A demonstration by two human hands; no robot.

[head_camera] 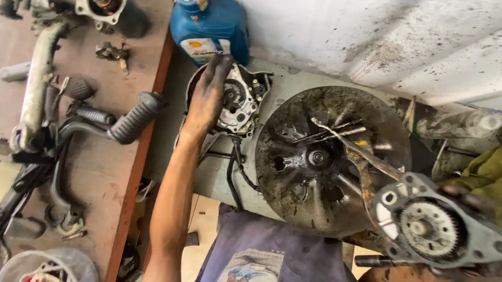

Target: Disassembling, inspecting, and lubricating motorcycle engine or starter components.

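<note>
Left hand (208, 96) rests on engine cover (238, 103)

The left hand (208, 96) reaches far forward on a bare, outstretched arm, palm down, fingers together and blackened with grease. The right hand (475, 238) stays close at the lower right, fingers curled in a grip, only the dark fingertips and wrist showing.
</note>
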